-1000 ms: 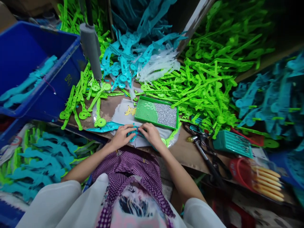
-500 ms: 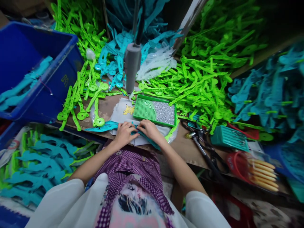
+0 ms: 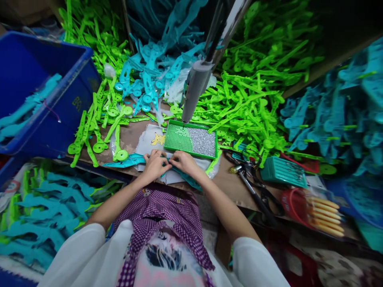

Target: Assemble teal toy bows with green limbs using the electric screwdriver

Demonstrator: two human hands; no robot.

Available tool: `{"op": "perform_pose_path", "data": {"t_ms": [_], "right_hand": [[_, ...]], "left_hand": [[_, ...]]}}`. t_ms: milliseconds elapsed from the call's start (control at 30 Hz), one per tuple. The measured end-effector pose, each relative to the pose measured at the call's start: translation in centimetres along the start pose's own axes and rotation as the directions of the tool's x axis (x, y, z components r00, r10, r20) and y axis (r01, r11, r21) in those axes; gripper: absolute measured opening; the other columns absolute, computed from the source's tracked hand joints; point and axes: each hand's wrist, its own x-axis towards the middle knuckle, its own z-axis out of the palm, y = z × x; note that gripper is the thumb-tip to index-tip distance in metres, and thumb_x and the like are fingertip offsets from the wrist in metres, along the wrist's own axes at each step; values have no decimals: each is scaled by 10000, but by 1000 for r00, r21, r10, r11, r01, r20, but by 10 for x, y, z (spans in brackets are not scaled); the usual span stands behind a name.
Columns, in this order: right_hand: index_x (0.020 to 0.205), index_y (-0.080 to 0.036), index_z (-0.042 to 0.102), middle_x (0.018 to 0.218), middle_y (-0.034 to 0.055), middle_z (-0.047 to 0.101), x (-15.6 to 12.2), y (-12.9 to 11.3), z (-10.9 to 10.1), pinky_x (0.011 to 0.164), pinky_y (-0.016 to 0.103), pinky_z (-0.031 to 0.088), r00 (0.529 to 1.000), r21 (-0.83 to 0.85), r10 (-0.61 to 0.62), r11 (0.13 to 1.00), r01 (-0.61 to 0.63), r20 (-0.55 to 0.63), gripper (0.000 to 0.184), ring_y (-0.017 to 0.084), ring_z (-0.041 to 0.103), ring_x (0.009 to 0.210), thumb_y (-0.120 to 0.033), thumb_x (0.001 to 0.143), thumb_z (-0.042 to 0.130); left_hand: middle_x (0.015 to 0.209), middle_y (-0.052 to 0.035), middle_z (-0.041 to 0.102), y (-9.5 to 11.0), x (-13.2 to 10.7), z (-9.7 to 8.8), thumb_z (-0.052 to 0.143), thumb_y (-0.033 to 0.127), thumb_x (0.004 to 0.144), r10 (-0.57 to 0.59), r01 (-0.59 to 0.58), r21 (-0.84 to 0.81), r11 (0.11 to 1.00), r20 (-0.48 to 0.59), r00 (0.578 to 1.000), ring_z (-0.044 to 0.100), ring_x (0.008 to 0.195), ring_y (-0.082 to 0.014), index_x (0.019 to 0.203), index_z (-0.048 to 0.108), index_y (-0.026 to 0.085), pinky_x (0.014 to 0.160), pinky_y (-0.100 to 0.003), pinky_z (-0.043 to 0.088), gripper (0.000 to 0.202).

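Note:
A long blue plastic part (image 3: 127, 161) lies across the cloth near the table's front edge. My left hand (image 3: 155, 164) is closed on its middle, with thumb and fingers bent around it. Close beside it, my right hand (image 3: 183, 162) pinches at the same part, fingertips almost meeting those of the left. Whatever sits between the fingertips is too small to make out. Just beyond the hands, a green tray (image 3: 167, 144) holds small silvery screws (image 3: 203, 141), mostly on its right side. A grey electric screwdriver (image 3: 196, 89) hangs tilted, its tip above the tray.
Piles of green plastic parts (image 3: 245, 107) and blue parts (image 3: 146, 75) fill the back. At left stands a blue crate (image 3: 74, 95). A hammer (image 3: 249, 187), a teal box (image 3: 281, 171) and a red basket (image 3: 295, 207) are on the right.
The hanging screwdriver has swung right and now leans over the tray. Both hands stay on the blue part, their fingertips slightly shifted. The whole view has moved a little.

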Motion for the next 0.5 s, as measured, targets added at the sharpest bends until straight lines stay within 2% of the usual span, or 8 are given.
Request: {"op": "perform_pose_path", "data": {"t_ms": [67,167,300,367,500], "right_hand": [[787,-172,687,824,41,664,-1,2,-1,730,271,434,1000,58,-16,998,16,-8,145,161,601,811,-258,863,597],[856,-166,716,876,64,696,-4,8,-7,795,297,473,997,146,-81,986,77,22,198,171,632,852,-281,892,559],[1114,-206,689,1140,94,683,-11,15,-15,922,366,489,967,162,-228,964,209,113,307,211,632,1043,-371,874,594],[1178,-217,661,1184,97,670,-16,15,-15,946,391,491,968,122,-230,968,217,99,346,224,623,1084,-358,867,608],[1223,-217,633,1167,98,683,-24,11,-7,920,388,519,977,49,-211,977,209,40,334,218,644,1060,-318,925,520]], "left_hand": [[1089,-65,621,-1,6,-1,720,387,784,-74,75,-3,997,16,997,466,1114,-310,691,641,199,841,-449,330,224],[1040,-47,601,-1,12,-4,706,364,798,-120,119,14,993,87,989,520,1043,-268,809,584,196,820,-406,335,208],[993,-28,579,-1,14,-5,685,341,816,-95,91,37,995,123,988,557,994,-234,840,547,199,820,-373,329,199],[995,-30,579,0,13,-4,683,335,820,-62,58,48,997,91,994,558,1005,-235,849,551,204,817,-365,328,188],[1052,-39,582,-4,9,-3,629,339,870,22,-23,33,999,55,998,555,1030,-228,890,599,215,824,-361,329,129]]}}
